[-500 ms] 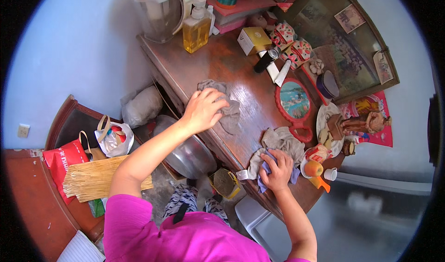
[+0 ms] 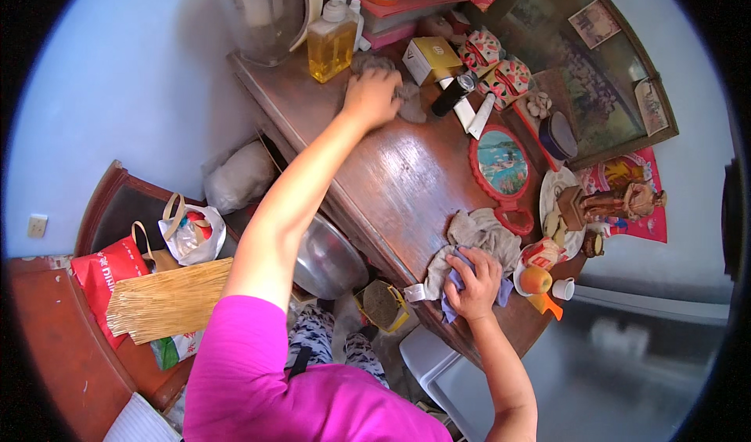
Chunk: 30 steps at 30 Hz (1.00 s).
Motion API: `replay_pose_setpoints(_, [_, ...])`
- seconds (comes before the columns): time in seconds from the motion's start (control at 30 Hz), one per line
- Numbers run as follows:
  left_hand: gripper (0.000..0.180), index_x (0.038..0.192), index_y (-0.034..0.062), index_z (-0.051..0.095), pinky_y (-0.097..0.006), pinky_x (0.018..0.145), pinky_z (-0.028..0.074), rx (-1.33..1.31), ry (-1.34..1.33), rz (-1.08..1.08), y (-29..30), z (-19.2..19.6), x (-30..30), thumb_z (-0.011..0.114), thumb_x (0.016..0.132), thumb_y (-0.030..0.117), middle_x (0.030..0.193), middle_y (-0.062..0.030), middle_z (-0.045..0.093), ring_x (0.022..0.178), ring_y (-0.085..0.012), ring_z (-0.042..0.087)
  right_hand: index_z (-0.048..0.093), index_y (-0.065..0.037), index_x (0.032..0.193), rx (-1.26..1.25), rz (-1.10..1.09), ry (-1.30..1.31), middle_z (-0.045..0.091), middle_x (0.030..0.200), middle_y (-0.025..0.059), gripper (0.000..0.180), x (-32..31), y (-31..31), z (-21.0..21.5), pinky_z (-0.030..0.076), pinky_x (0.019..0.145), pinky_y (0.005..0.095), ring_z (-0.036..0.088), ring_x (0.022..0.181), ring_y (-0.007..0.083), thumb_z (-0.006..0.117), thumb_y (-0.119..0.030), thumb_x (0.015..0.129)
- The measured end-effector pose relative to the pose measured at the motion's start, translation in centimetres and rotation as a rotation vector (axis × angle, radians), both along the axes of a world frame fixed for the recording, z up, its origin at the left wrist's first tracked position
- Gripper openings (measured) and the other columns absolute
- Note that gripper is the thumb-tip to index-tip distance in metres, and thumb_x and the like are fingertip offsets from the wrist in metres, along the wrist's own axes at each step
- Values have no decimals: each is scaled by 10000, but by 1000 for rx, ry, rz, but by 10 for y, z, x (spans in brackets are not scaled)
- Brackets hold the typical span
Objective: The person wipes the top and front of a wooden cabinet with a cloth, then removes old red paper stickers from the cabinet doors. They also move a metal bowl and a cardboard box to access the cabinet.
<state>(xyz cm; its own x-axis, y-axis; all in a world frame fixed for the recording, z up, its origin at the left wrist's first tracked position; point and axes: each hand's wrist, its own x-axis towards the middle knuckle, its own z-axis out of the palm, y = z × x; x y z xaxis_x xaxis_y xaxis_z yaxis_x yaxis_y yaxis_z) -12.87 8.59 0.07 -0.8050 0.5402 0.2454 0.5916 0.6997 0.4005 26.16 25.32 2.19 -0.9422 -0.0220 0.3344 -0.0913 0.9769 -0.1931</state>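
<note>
Near edge of the wooden table (image 2: 407, 184): the right hand (image 2: 472, 283) presses, fingers curled, on a bluish cloth (image 2: 452, 305) beside a crumpled grey rag (image 2: 481, 235). Far end: the left hand (image 2: 372, 96) is clamped on a grey wiping cloth (image 2: 407, 102), next to a soap dispenser bottle (image 2: 330, 39). Wiping appears under way; the next stroke calls for skirting the bottle and the yellow box (image 2: 432, 59).

The left hand (image 2: 372, 95) hides most of the grey rag (image 2: 408, 102) beneath it
</note>
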Motion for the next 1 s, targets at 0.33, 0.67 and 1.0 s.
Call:
replay_pose_setpoints(0.33, [432,1203,165,613,-476,1113,412,58,85,-140,-98,0,77,762,801,110,1444,-69,569,1408,-294,468,739,-190,1079,-10,-6,-1,655,1205,48,419,1,-3,6,440,990,469,596,1153,308,714,-242,664])
replay_pose_setpoints(0.67, [639,1283,118,565,-455,989,476,539,197,203,-65,18,35,843,761,362,1255,-154,595,1192,-351,577,746,-199,1079,8,-15,7,658,1209,36,407,5,1,0,436,991,476,604,1138,304,714,-270,680])
replay_pose_setpoints(1.0, [643,1264,36,564,-463,917,534,508,127,520,-87,28,-46,846,782,354,1207,-192,645,1102,-403,646,739,-180,1065,-44,27,29,652,1195,53,402,-2,-1,5,441,979,468,594,1139,314,703,-222,666])
